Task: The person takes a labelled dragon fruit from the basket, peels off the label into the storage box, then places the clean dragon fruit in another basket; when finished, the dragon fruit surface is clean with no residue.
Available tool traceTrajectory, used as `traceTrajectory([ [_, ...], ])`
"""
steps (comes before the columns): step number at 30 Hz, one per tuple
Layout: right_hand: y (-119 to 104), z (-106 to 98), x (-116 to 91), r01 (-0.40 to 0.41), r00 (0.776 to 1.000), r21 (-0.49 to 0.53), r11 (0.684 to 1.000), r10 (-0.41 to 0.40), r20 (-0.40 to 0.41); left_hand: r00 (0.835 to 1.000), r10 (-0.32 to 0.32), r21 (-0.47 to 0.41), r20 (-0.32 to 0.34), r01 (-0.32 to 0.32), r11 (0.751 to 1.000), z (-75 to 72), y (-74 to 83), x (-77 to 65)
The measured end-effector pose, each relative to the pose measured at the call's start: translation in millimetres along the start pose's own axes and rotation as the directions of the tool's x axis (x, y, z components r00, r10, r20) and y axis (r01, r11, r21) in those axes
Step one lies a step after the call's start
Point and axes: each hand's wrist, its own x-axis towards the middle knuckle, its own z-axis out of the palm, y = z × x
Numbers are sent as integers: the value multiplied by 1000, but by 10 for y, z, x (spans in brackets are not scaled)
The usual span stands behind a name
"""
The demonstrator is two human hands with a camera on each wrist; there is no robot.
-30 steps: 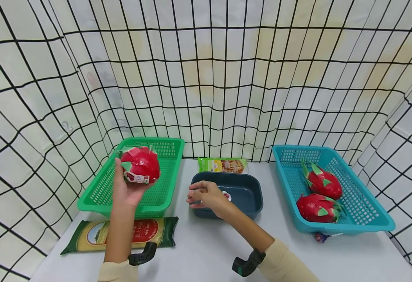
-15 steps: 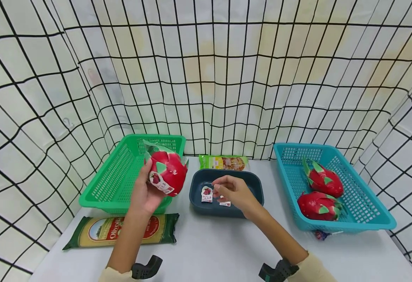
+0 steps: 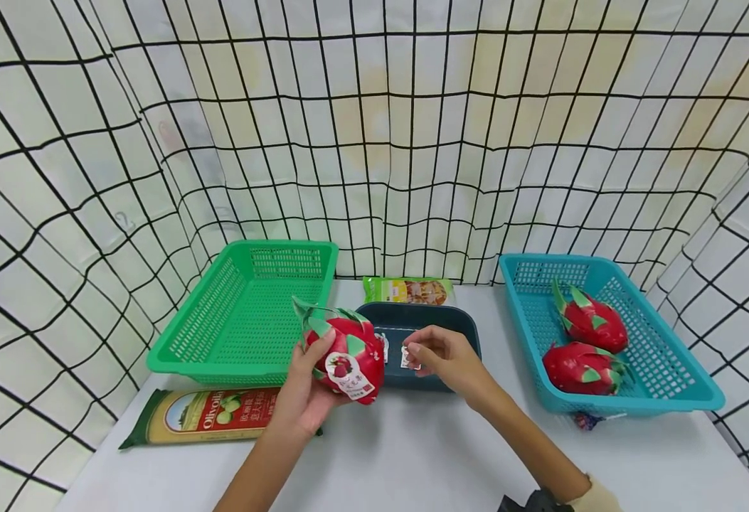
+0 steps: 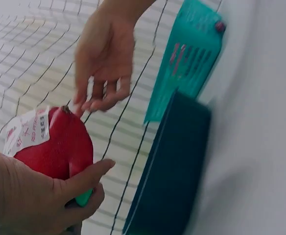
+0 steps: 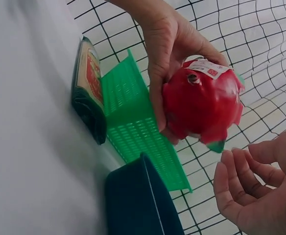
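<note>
My left hand point(image 3: 306, 391) grips a red dragon fruit point(image 3: 363, 343) with green-tipped scales and clear wrap at its top. A white printed label point(image 3: 351, 377) on the fruit faces up toward the head camera. To the right, my right hand point(image 3: 452, 361) hovers with loosely bent fingers over a dark blue tray point(image 3: 471, 323). Nothing shows between those fingers in the right wrist view, where the held dragon fruit point(image 5: 204, 105) is close by. Inside the tray lie white labels point(image 3: 407, 358), partly hidden by the fruit and the right hand.
A green basket point(image 3: 220, 370) stands at left, behind a spaghetti pack point(image 3: 210, 416). The blue basket point(image 3: 646, 407) at right holds two dragon fruits point(image 3: 595, 325), with a small dark-wrapped lollipop point(image 3: 585, 421) before it. Behind the tray lies a green snack pack point(image 3: 406, 291). Black netting point(image 3: 383, 185) surrounds the table.
My left hand has carried the dragon fruit from over the green basket rightward and down to the tray's left side, turning its label upward. My right hand has moved right across the tray.
</note>
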Motion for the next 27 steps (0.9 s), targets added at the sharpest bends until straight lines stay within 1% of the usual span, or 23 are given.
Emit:
traceTrajectory([
  [3, -4, -5, -37, 2, 1000, 14, 1000, -1, -17, 999, -26, 24, -24, 27, 999, 51, -145, -81],
  [5, -2, -8, -70, 0, 1000, 24, 1000, 0, -31, 998, -55, 47, -38, 56, 997, 79, -248, -132],
  [7, 5, -14, -111, 3, 999, 32, 999, -1, -37, 994, -96, 70, -42, 99, 993, 93, -355, -180],
  [9, 18, -20, -148, 15, 1000, 26, 1000, -15, -23, 988, -149, 82, -40, 152, 985, 100, -455, -216],
  [12, 50, -27, -184, 75, 997, -19, 997, -74, 29, 973, -227, 86, -29, 229, 970, 85, -593, -235],
  [15, 95, -19, -206, 174, 981, -82, 981, -165, 99, 961, -276, 90, -29, 277, 957, 60, -704, -205],
  [18, 147, -2, -228, 256, 960, -130, 958, -235, 155, 956, -291, 109, -41, 294, 950, 32, -783, -147],
  [20, 177, 12, -244, 277, 953, -172, 945, -248, 175, 954, -294, 131, -55, 299, 945, 21, -815, -116],
  [23, 207, 31, -258, 275, 954, -250, 928, -231, 192, 953, -295, 158, -75, 303, 940, 14, -843, -87],
  [27, 228, 49, -256, 262, 959, -327, 908, -207, 195, 953, -294, 184, -72, 303, 935, 20, -851, -72],
])
